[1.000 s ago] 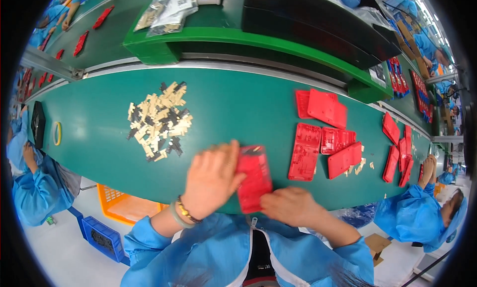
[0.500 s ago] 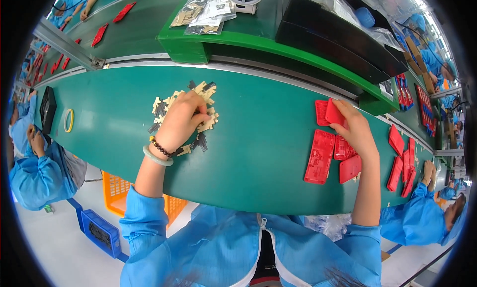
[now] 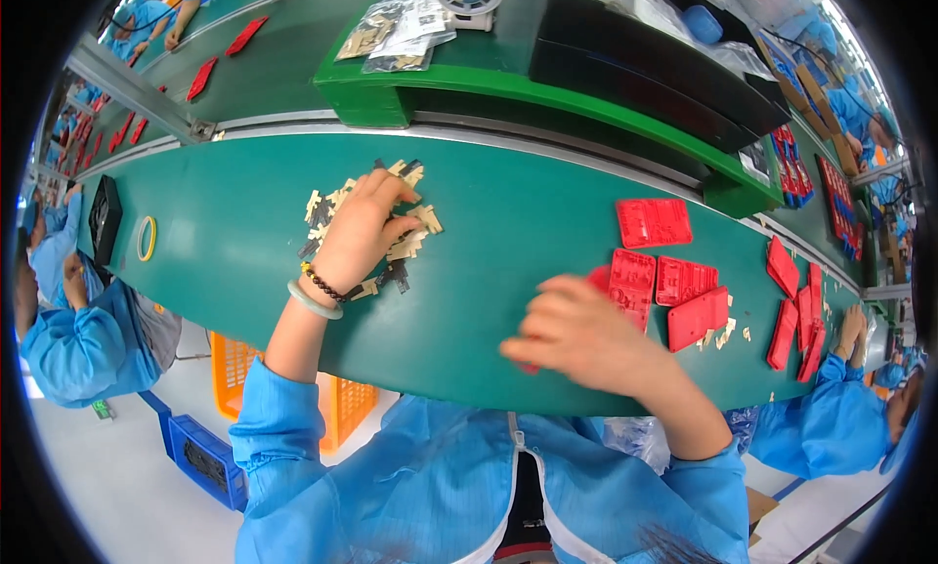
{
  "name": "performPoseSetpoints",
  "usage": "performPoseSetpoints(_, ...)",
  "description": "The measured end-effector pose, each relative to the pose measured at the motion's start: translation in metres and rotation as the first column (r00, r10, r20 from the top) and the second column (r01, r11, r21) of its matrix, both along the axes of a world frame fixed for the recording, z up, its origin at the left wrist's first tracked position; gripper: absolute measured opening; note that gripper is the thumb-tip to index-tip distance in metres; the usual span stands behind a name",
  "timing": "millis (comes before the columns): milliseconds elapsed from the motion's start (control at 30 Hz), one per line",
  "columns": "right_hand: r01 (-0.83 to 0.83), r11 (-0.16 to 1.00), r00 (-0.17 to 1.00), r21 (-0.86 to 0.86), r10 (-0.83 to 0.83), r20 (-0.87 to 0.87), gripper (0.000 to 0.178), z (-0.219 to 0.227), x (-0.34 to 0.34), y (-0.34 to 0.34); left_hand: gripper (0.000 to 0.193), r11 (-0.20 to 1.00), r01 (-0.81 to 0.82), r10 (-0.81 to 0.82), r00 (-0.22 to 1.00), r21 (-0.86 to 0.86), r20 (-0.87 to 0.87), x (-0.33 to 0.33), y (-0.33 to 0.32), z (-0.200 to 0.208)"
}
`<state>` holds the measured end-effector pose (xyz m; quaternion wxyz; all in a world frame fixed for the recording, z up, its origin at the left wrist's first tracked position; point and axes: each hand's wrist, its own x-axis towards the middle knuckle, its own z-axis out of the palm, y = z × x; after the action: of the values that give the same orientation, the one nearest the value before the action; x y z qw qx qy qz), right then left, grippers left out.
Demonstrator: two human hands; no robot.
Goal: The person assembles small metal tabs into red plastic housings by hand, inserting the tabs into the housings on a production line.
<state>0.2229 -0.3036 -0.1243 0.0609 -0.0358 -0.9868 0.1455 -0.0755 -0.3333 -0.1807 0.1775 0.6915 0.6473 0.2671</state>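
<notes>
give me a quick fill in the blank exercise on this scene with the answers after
The left hand is at the pile of small dark and ____ pieces.
The right hand, blurred, holds a part coloured ____.
The pale bangle is on the person's ____ wrist.
The basket closest to the near edge of the table is coloured ____.

Missing words: beige; red; left; orange.

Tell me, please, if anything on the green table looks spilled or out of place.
Possibly: a few small beige bits lie loose beside a slanted red shell, right of the right hand. They look spilled, since most beige pieces are heaped at the left hand. No clear damage shows.
</notes>
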Motion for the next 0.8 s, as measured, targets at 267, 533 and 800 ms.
performPoseSetpoints(267,0.332,0.94,0.943,-0.081,-0.332,0.021,0.058,-0.048,0.018,-0.055,0.018,0.987,0.144,-0.147,0.988,-0.077,-0.045,-0.001,0.022,-0.006)
performPoseSetpoints(533,0.356,0.673,0.734,-0.648,-0.631,-0.252,0.047,-0.046,-0.002,-0.034,0.012,1.0,0.016,-0.017,0.924,0.007,0.382,0.059,-0.018,0.023)
performPoseSetpoints(800,0.332,0.448,0.642,-0.83,-0.752,-0.149,0.01,-0.035,-0.023,0.006,0.028,0.992,0.036,-0.019,0.99,0.12,-0.137,0.064,-0.029,0.018)
